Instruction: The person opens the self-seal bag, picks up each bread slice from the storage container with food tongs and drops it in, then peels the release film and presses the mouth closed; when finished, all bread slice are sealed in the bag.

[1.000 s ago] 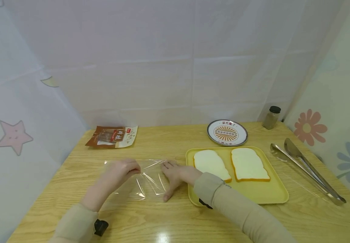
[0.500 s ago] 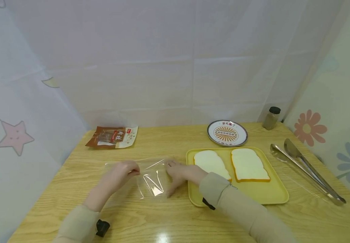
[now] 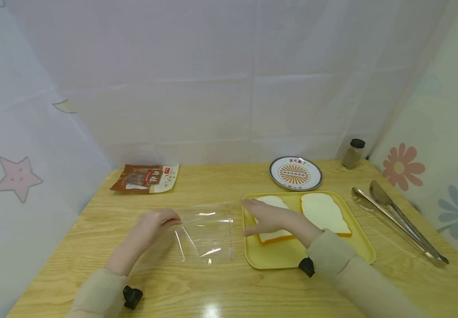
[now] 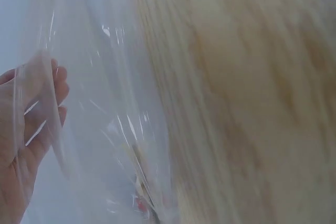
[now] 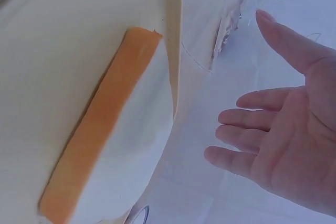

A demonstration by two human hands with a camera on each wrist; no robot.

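My left hand (image 3: 154, 226) pinches the left part of a clear plastic bag (image 3: 208, 229), raising it somewhat. In the left wrist view the film (image 4: 105, 93) drapes over the fingers of that hand. My right hand (image 3: 270, 217) is over the left bread slice (image 3: 273, 201) on a yellow tray (image 3: 266, 260), its fingers extended and holding nothing. Whether it touches that slice is unclear in the head view; the right wrist view shows the palm apart from the slice (image 5: 142, 129). A second bread slice (image 3: 324, 213) lies to the right on the tray.
Behind the bag lies a brown packet (image 3: 145, 179). A patterned plate (image 3: 295, 173) stands behind the tray, with a black-lidded jar (image 3: 353, 153) at the back right. Metal tongs (image 3: 397, 221) lie along the right side of the wooden table (image 3: 189, 291).
My right hand has left the bag's right edge and moved right, over the tray. The left hand stays in about the same place with its pinch on the bag.
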